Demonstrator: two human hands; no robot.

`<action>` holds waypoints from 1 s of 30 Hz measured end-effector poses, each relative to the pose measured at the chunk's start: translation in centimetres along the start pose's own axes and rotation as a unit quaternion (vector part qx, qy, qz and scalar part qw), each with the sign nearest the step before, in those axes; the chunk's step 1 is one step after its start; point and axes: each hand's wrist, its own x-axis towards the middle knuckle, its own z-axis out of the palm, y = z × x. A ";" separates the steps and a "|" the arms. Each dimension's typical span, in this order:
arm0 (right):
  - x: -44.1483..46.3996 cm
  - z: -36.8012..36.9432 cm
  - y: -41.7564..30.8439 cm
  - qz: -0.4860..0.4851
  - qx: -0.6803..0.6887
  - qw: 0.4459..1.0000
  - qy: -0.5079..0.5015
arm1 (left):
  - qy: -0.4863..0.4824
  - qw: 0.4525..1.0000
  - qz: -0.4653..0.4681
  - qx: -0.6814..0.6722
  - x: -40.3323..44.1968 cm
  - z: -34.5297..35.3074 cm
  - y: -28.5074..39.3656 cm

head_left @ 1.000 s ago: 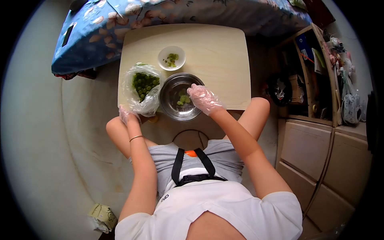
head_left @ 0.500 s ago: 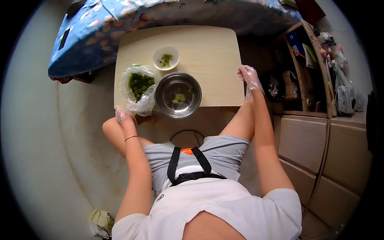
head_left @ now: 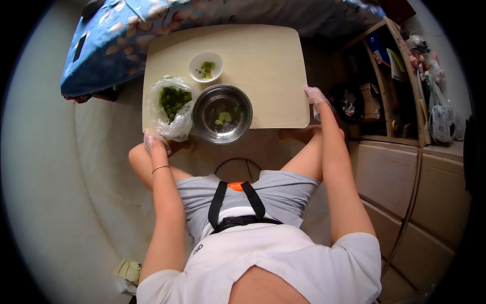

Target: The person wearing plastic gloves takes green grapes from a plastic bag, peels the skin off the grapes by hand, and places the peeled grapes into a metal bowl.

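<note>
Both my hands wear clear plastic gloves. My left hand [head_left: 156,142] is closed on the near left corner of the pale table [head_left: 276,76]. At the table's right edge, my right hand [head_left: 315,95] grips the rim, its fingers partly hidden. A clear plastic bag [head_left: 180,126] of round green fruit [head_left: 174,103] stands on the left of the tabletop. Beside it, a steel bowl [head_left: 210,133] holds a few pale green pieces [head_left: 223,118]. Behind them sits a white bowl [head_left: 193,65] with small green bits.
Behind the table is a surface with a blue floral cover [head_left: 121,45], with a dark flat object [head_left: 79,48] on it. A wooden shelf [head_left: 389,76] and drawers [head_left: 387,172] stand at right. A pale green package [head_left: 129,271] lies on the floor at lower left.
My right hand has left the steel bowl, swung right and come to the table's right edge. My left hand has stayed at the near left corner. The whole view has shifted slightly.
</note>
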 end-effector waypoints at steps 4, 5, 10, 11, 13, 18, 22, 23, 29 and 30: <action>-0.6 0.4 1.3 0.064 0.116 0.991 -0.024 | -0.017 0.999 0.013 0.030 0.5 -0.3 0.3; -1.2 0.5 1.8 0.080 0.113 0.990 -0.021 | -0.024 1.000 0.011 0.018 0.8 -0.2 0.4; -4.1 2.0 3.3 0.075 0.210 0.975 -0.015 | -0.122 0.989 0.071 0.034 2.3 -0.9 0.2; -4.4 2.1 3.4 0.075 0.193 0.978 -0.012 | -0.147 0.983 0.094 0.051 2.7 -1.2 0.0; -5.3 2.6 3.5 0.067 0.199 0.978 0.011 | -0.117 0.993 0.018 -0.010 3.6 -0.8 0.0; -7.3 4.0 5.2 0.075 0.190 0.979 0.000 | -0.102 0.994 -0.039 -0.014 5.2 -0.5 0.8; -10.5 5.3 5.1 0.078 0.288 0.954 -0.014 | -0.114 0.992 -0.058 -0.005 6.2 -0.3 1.4; -10.8 5.5 5.2 0.087 0.295 0.951 -0.015 | -0.117 0.991 -0.061 -0.002 6.4 -0.3 1.6; -12.0 6.0 4.4 0.122 0.279 0.951 0.055 | -0.139 0.989 -0.021 0.045 6.5 0.4 2.2; -12.6 5.5 3.1 0.121 0.280 0.951 0.057 | -0.145 0.988 -0.030 0.034 7.2 0.4 2.0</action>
